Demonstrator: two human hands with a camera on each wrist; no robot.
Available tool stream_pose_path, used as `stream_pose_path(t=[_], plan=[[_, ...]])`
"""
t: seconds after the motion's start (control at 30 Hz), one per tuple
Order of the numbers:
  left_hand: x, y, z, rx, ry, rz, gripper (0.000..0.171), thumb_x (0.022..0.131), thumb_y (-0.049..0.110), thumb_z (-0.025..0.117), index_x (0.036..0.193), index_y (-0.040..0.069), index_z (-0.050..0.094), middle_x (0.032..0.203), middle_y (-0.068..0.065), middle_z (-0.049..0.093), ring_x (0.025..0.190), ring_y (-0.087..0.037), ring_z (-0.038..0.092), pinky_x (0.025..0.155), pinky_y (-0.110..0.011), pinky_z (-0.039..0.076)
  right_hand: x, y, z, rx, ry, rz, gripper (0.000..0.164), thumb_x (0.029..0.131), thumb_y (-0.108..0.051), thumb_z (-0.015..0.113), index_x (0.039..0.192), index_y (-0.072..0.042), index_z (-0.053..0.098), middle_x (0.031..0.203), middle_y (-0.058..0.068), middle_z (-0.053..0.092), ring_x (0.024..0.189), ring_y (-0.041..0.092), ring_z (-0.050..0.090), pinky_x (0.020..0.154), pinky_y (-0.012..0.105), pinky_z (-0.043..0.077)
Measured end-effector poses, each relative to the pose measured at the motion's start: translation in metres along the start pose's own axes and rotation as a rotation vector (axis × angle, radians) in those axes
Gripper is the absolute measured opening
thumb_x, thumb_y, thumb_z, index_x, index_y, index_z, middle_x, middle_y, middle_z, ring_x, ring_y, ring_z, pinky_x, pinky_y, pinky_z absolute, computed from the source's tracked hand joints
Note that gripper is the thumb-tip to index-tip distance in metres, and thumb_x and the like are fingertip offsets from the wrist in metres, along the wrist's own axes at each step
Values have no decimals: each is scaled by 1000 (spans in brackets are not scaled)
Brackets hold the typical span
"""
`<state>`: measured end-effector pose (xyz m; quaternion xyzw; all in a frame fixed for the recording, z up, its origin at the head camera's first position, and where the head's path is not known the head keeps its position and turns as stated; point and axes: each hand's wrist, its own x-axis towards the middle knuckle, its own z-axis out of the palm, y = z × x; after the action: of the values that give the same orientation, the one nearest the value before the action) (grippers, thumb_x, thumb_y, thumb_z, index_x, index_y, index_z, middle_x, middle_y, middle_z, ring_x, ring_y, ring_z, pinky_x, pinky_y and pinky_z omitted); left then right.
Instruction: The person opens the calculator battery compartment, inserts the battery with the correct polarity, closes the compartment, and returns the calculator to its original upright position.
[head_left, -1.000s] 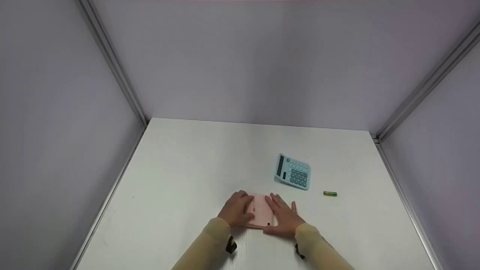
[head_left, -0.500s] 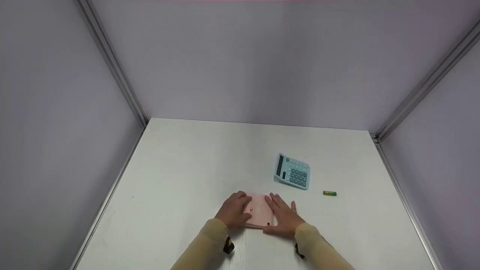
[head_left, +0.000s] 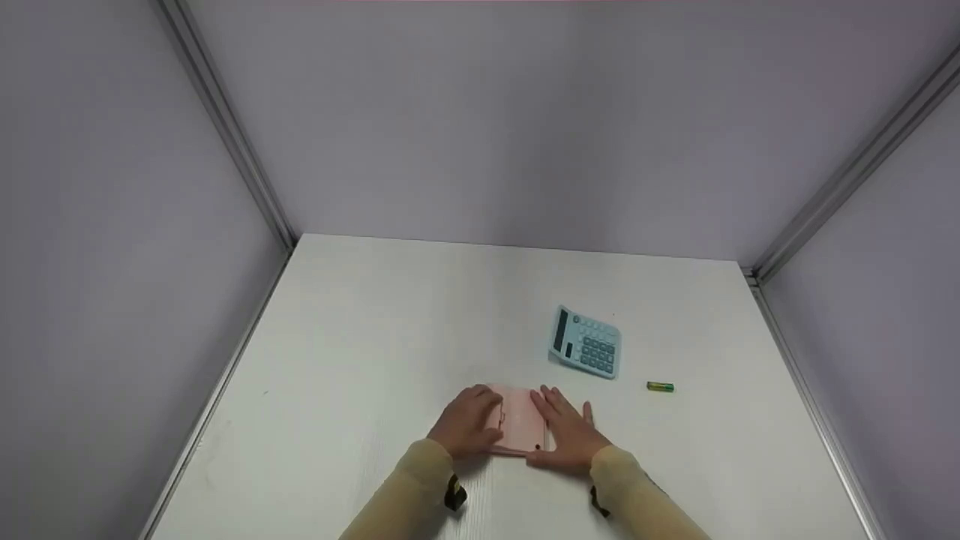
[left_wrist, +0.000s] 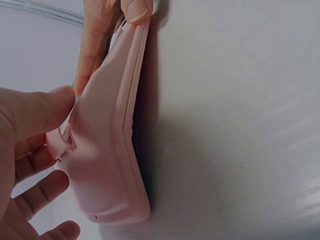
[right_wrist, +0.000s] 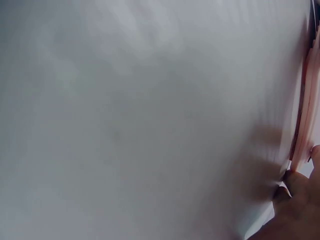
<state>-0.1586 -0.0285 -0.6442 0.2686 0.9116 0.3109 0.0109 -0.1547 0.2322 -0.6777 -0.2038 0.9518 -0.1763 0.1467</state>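
Observation:
A pink calculator (head_left: 523, 424) lies face down on the white table, a dark round foot showing at its near right corner. At its thicker left end, my left hand (head_left: 466, 421) pinches the small pink battery cover (left_wrist: 57, 143) between thumb and fingers. The cover stands tilted, apart from the casing along one edge; the fingers partly hide it. My right hand (head_left: 571, 436) holds the right end of the casing, index finger laid over the back and thumb at the near edge. In the right wrist view, only the casing's edge (right_wrist: 305, 115) and some fingers show at the far right.
A light blue calculator (head_left: 586, 343) sits face up beyond the hands, slightly to the right. One green and gold battery (head_left: 660, 387) lies right of it on the table (head_left: 360, 337). Grey panels (head_left: 480, 120) enclose the table at the back and both sides.
My left hand has shifted slightly left, and the seam beside the battery cover has moved left with it. My right hand, the blue calculator and the battery have kept their places.

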Motion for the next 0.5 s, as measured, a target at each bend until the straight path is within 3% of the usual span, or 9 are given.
stream_pose_path(t=[0.5], plan=[[1, -5, 8, 41, 18, -19, 50, 83, 29, 72, 126, 9, 60, 124, -5, 53, 116, -22, 51, 98, -39, 46, 0, -2, -3, -6, -17, 1, 112, 68, -87, 50, 155, -33, 6, 161, -4, 7, 147, 21, 4, 108, 70, 2]])
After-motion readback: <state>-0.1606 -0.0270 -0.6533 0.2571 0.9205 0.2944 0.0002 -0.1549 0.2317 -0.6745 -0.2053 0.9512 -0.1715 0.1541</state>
